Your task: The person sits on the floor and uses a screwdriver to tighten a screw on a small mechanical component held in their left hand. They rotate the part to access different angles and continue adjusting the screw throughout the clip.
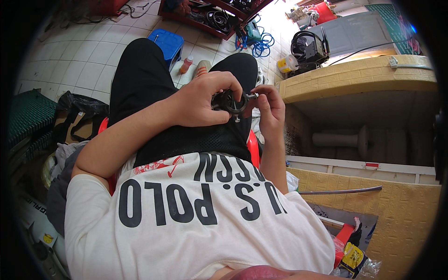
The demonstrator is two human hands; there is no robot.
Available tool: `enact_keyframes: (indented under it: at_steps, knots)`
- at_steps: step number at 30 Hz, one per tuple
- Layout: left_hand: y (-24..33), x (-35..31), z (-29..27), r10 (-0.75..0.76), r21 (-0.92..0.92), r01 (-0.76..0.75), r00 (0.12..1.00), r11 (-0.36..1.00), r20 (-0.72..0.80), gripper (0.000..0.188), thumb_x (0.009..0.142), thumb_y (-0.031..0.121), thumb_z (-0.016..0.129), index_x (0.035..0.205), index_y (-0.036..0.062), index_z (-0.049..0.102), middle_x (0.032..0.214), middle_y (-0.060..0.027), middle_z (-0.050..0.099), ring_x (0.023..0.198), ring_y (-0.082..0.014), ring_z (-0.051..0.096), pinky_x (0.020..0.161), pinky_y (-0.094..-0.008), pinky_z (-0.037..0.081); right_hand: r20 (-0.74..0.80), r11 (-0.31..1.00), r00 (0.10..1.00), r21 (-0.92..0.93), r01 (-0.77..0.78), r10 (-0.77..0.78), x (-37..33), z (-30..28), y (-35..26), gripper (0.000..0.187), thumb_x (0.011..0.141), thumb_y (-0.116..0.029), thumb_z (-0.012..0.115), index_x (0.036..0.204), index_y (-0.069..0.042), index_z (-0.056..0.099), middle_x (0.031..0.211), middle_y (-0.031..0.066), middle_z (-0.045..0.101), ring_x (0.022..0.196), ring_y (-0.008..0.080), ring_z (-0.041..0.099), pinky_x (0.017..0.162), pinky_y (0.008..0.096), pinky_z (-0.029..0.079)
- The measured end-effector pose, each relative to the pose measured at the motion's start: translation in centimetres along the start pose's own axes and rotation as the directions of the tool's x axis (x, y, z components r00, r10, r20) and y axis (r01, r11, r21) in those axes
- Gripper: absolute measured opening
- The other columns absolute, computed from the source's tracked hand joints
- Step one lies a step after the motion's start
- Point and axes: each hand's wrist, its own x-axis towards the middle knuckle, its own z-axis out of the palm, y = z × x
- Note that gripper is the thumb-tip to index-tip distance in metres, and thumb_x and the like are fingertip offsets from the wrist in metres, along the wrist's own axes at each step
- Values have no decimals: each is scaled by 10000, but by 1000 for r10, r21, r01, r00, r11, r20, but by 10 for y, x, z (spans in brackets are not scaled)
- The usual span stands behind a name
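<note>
Above my lap, a dark ring-shaped metal part [242,106] with bolts standing out from its rim is held between my two hands. My left hand [200,99] grips it from the left, fingers curled over the top and thumb along the near side. On the other side, my right hand [272,111] is closed with thumb and fingers at a silvery bolt [252,96] that sticks out of the ring. Another small bolt [237,119] points toward me from the near rim. Much of the ring's left side is hidden by my left hand.
I sit on a red chair [253,148]. Ahead on the tiled floor stand a blue plastic stool [169,43] and a bottle [185,64]. Beyond are a red tool cabinet [196,29] and blue hose [264,45]. A yellow brick-patterned counter [345,77] and a metal rod [340,192] lie to the right.
</note>
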Motion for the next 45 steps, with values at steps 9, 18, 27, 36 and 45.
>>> enact_keyframes:
  at_steps: [9, 18, 27, 36, 45]
  knots:
    - [-1, 0, 0, -5, -14, 5, 1000, 1000, 1, 321, 692, 67, 700, 986, 63, 570, 1026, -67, 597, 990, -214, 574, 899, -332, 444, 26, 998, 1000, -60, -13, 14, 1, -6, 1, 146, 1045, -119, 579, 1121, 5, 597, 847, 70, 659, 682, 107, 622, 602, 234, 507]
    - [-1, 1, 0, 9, -16, -9, 1000, 1000, 1, 319, 686, 49, 694, 976, 47, 564, 1018, -85, 584, 989, -220, 569, 939, -328, 455, 20, 997, 1000, -74, -13, 15, 0, -6, 3, 146, 1051, -124, 573, 1100, 10, 601, 807, 62, 651, 661, 108, 616, 597, 236, 503]
    - [0, 1, -1, 31, -3, -31, 999, 1000, -10, 313, 684, 46, 692, 966, 48, 555, 1002, -87, 577, 983, -235, 565, 936, -337, 454, 20, 997, 1000, -82, -9, 11, 1, -6, 2, 156, 1052, -143, 577, 1079, 9, 597, 800, 59, 648, 668, 107, 616, 600, 242, 507]
    - [0, 1, -1, 29, -6, -29, 1000, 1000, -7, 309, 690, 50, 694, 968, 47, 560, 1014, -93, 588, 996, -239, 571, 937, -341, 456, 20, 999, 1000, -43, 8, -7, 2, -1, -5, 147, 1040, -124, 580, 1124, -3, 582, 821, 57, 645, 672, 105, 607, 607, 238, 500]
    - [-5, 1, 1, -3, -1, 3, 1000, 1000, -1, 323, 706, 47, 694, 999, 52, 560, 1018, -71, 592, 1004, -213, 576, 934, -342, 456, 30, 998, 999, -61, -33, 35, 2, -3, 0, 150, 1047, -129, 564, 1126, -3, 583, 818, 59, 645, 656, 109, 607, 601, 242, 493]
